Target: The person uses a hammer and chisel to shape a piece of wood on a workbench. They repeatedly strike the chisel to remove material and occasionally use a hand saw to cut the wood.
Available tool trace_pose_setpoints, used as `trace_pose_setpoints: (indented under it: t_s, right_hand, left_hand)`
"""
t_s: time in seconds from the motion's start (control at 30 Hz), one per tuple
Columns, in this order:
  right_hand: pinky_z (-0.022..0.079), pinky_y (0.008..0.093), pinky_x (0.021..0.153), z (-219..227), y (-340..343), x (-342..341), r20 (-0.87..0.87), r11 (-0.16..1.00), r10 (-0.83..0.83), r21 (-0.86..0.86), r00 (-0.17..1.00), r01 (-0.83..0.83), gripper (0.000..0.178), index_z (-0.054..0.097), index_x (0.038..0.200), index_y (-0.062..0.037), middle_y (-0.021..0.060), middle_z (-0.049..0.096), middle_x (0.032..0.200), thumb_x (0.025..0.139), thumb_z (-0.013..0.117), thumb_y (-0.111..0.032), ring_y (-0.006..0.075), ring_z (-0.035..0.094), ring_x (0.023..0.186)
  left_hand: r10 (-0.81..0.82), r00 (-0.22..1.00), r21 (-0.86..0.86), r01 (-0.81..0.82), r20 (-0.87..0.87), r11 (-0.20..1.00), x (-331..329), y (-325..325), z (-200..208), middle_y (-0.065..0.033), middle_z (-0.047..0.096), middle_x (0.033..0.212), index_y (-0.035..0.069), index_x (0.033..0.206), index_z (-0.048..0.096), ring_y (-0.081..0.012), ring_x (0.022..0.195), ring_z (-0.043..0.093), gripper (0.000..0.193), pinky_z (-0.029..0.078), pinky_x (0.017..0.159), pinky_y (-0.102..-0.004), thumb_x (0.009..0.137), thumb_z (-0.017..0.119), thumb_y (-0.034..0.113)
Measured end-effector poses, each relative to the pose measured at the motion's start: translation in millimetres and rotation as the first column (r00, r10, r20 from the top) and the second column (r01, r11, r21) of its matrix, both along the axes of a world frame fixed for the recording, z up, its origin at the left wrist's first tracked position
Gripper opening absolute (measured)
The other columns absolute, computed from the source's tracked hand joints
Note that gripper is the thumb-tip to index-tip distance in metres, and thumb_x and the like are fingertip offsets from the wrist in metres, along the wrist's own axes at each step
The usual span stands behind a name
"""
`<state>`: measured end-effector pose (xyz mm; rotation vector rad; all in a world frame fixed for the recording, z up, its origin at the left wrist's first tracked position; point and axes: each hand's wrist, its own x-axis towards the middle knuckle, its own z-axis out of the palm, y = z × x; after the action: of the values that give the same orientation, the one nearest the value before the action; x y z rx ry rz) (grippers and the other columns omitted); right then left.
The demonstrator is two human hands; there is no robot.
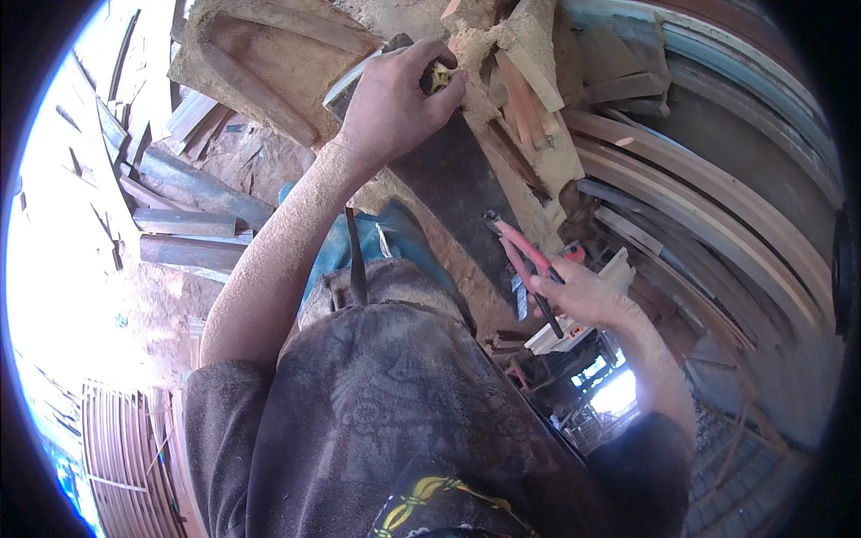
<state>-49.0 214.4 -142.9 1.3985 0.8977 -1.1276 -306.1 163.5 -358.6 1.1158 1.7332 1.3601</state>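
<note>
My left hand [395, 108] is closed at the far end of a dark, flat board [462, 184], its fingers and thumb curled together. A small yellow piece [439, 78] shows in the gap between thumb and fingers, too hidden to name. Sawdust coats my left forearm. Lower and to the right, my right hand [581, 291] grips a pair of pliers [520, 249] with reddish arms and dark handle ends. Their head points up and left, over the board's near end; whether it touches the wood I cannot tell.
Dusty wood pieces [529, 99] lie beyond the board. Long planks [708, 188] are stacked along the right side. A white case-like thing [614, 273] stands behind my right hand. Dark offcuts [184, 224] litter the ground at left, with bundled slats [126, 457] at lower left.
</note>
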Motion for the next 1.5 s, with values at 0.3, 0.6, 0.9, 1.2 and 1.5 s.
trace_pose_setpoints:
  t_s: [0.3,0.6,0.9,1.2,1.5]
  right_hand:
    - [0.054,0.0338,0.059,-14,-56,36,-0.048,0.904,-0.398,0.147,0.916,0.401,0.044,0.051,0.133,0.0003,0.0056,0.06,0.085,0.105,0.065,-0.03,0.0138,0.061,0.068]
    - [0.055,0.043,0.089,-77,-175,111,-0.276,0.829,-0.229,0.448,0.933,0.336,0.043,0.061,0.133,-0.0018,0.0143,0.073,0.108,0.106,0.06,-0.035,0.026,0.072,0.098]
    - [0.051,0.0367,0.101,-98,-197,93,-0.45,0.686,-0.227,0.555,0.864,0.469,0.051,0.057,0.145,-0.0032,0.0146,0.072,0.127,0.103,0.065,-0.032,0.0233,0.067,0.119]
    - [0.052,0.0366,0.098,-18,-74,71,-0.29,0.917,-0.218,0.265,0.932,0.297,0.046,0.06,0.132,0.005,0.0104,0.074,0.107,0.106,0.061,-0.033,0.0205,0.07,0.106]
    - [0.055,0.0391,0.071,-62,-134,104,-0.2,0.876,-0.085,0.451,0.976,0.168,0.047,0.055,0.129,0.0056,0.0174,0.068,0.096,0.106,0.062,-0.035,0.026,0.071,0.085]
  left_hand:
    - [0.017,0.999,-0.115,-0.014,0.029,0.993,1,2,7,-0.0143,0.075,0.088,0.004,0.105,0.073,-0.0253,0.082,0.077,0.024,0.059,0.077,-0.0357,0.093,0.077,0.024]
    - [0.009,1.0,-0.163,-0.009,-0.004,0.987,-1,1,14,-0.0106,0.077,0.088,0.004,0.101,0.074,-0.0158,0.082,0.075,0.018,0.058,0.077,-0.0312,0.093,0.078,0.02]
    - [0.016,1.0,-0.288,-0.008,0.024,0.958,-3,3,23,-0.0099,0.074,0.079,0.006,0.098,0.075,-0.0181,0.069,0.072,0.018,0.057,0.069,-0.0314,0.092,0.078,0.022]
    - [-0.025,0.998,-0.202,0.012,-0.064,0.979,-4,6,3,-0.0042,0.069,0.071,0.004,0.106,0.075,-0.0084,0.061,0.065,0.024,0.053,0.054,-0.0277,0.097,0.077,0.026]
    - [0.048,0.999,-0.188,-0.045,0.011,0.981,0,4,7,-0.0108,0.067,0.068,0.006,0.097,0.075,-0.0198,0.06,0.066,0.023,0.053,0.064,-0.0356,0.09,0.077,0.028]
